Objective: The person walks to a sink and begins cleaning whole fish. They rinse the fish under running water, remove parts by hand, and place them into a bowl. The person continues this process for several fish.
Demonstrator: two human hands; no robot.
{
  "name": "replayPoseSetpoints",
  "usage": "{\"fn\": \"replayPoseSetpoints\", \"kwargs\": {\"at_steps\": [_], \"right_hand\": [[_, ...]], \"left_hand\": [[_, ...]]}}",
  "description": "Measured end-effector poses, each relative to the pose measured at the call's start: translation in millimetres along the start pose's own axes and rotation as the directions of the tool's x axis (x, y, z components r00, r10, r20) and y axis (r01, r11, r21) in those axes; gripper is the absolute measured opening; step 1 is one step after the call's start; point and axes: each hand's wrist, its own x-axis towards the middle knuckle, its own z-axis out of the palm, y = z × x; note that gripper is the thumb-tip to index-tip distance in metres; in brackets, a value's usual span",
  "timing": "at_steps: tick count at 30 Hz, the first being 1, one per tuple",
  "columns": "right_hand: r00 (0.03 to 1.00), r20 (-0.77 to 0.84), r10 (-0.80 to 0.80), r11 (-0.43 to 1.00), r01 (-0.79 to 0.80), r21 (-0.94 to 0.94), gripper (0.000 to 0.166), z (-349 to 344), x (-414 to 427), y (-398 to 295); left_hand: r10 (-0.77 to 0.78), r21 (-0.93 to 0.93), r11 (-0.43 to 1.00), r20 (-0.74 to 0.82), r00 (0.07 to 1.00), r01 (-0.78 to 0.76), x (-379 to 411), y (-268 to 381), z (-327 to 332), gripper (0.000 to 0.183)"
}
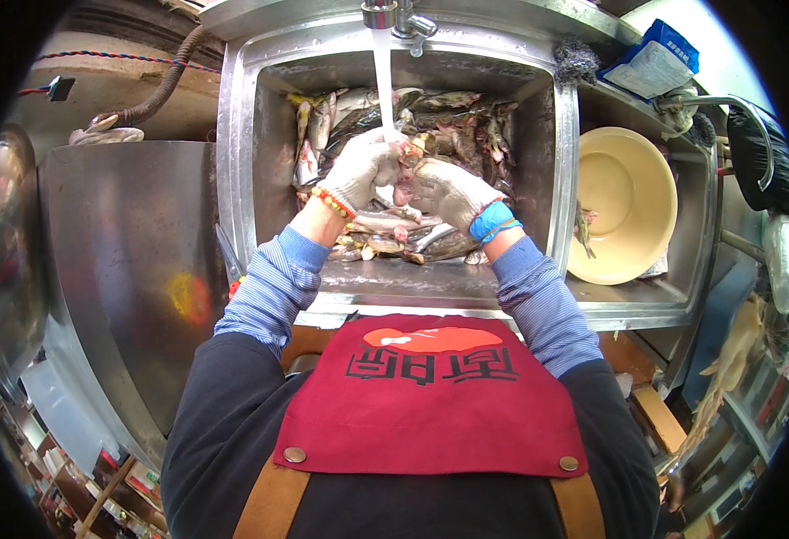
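Water runs from the faucet (380, 13) into a stainless steel sink (408, 279) that holds many fish (445, 246). Above the pile, under the stream, both my hands are on one fish (404, 178) whose reddish flesh shows. My left hand (367, 168), in a white knit glove with a beaded bracelet at the wrist, grips its upper end by the water. My right hand (454, 192), gloved alike with a blue band at the wrist, has its fingers against the other side. The fingertips are partly hidden by the flesh.
Right of the sink, a beige plastic basin (627, 202) stands in a second bay, a small fish (583, 232) at its left side. Steel wool (575, 62) and a blue packet (657, 60) lie on the back ledge. Red-handled scissors (229, 256) rest at the sink's left edge.
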Motion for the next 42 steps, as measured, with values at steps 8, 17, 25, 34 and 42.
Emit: {"fn": "replayPoseSetpoints", "kwargs": {"at_steps": [8,17,25,34,42], "right_hand": [[0.997,-0.031,-0.073,0.945,0.059,-0.323,0.015,-8.4,28.5,6.6],[0.993,-0.115,-0.002,0.863,-0.056,-0.503,0.015,3.2,11.6,-6.7],[0.987,-0.157,0.016,0.914,-0.078,-0.398,0.016,-2.2,13.8,2.8],[0.987,-0.112,-0.111,0.460,-0.048,-0.886,0.036,-7.4,15.0,12.6],[0.982,-0.140,-0.129,0.676,-0.016,-0.736,0.035,-12.7,14.7,25.8]], "left_hand": [[0.034,-0.066,0.997,0.005,0.999,-0.033,-1.8,-3.9,-9.2,0.015],[0.161,0.627,0.778,-0.125,0.979,-0.048,-0.1,-13.2,-26.5,0.016],[0.490,0.924,-0.086,0.364,0.792,-0.371,-14.3,-13.2,-16.1,0.016],[0.276,0.898,-0.173,0.439,0.855,-0.405,-13.3,-13.4,-12.4,0.014],[0.313,0.927,0.117,0.305,0.899,-0.355,-8.9,-16.1,-19.9,0.013]]}}
